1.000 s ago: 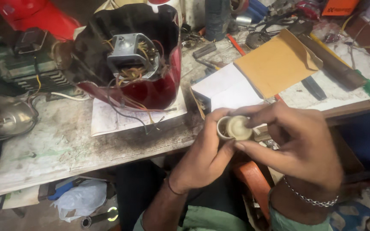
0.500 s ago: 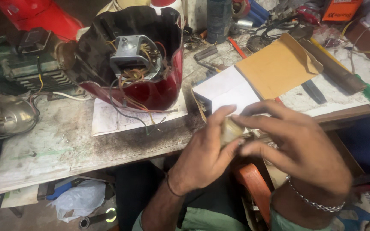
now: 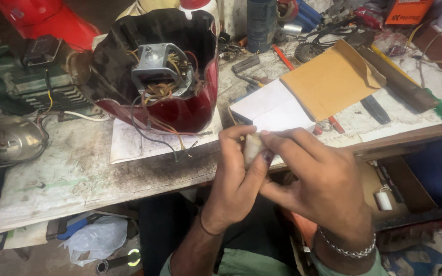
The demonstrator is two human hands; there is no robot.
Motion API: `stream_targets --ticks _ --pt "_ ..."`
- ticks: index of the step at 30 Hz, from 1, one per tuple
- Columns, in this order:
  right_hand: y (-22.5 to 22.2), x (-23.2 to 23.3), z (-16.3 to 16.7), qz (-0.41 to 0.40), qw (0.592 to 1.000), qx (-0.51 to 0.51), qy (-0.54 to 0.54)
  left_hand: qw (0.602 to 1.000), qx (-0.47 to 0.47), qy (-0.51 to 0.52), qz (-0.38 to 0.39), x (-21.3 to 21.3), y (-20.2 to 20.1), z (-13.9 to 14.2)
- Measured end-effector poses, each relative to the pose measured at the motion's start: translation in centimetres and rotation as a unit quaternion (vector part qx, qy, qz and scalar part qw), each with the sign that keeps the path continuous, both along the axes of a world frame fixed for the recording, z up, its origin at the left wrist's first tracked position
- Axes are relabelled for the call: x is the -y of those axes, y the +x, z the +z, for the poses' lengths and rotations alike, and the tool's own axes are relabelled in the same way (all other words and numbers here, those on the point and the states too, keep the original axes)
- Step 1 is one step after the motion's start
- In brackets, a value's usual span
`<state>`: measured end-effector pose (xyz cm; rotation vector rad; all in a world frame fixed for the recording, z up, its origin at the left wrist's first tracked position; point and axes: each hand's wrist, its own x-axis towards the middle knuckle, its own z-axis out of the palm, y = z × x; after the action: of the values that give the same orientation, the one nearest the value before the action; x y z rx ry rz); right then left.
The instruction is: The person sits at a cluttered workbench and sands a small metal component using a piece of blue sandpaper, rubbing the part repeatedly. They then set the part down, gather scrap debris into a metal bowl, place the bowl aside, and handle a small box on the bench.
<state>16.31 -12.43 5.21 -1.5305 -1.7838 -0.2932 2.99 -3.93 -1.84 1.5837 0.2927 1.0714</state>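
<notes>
Squarely between both hands' grip: pale part (image 3: 252, 146)

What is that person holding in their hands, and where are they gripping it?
A small whitish roll, pinched by its sides between the fingertips of the left hand and right hand; mostly hidden by fingers.

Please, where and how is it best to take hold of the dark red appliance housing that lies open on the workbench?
Probably grip the dark red housing by its smooth outer shell, low on the right side, coming from the right. Its open face shows a grey metal motor bracket and loose wires, so reaching in from above risks snagging them. Both hands hold a small pale part.
</notes>
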Motion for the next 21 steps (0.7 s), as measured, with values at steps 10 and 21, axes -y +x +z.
stream_targets --ticks 10,21 --pt "4.3 -2.1 0.2 0.043 0.997 -0.018 -0.06 0.983 -0.079 0.08 0.147 -0.9 0.0 0.0" --pt "4.6 -3.7 -0.8 -0.113 0.977 0.018 -0.179 0.945 -0.079 0.16 0.274 -2.6 1.2 -0.3"
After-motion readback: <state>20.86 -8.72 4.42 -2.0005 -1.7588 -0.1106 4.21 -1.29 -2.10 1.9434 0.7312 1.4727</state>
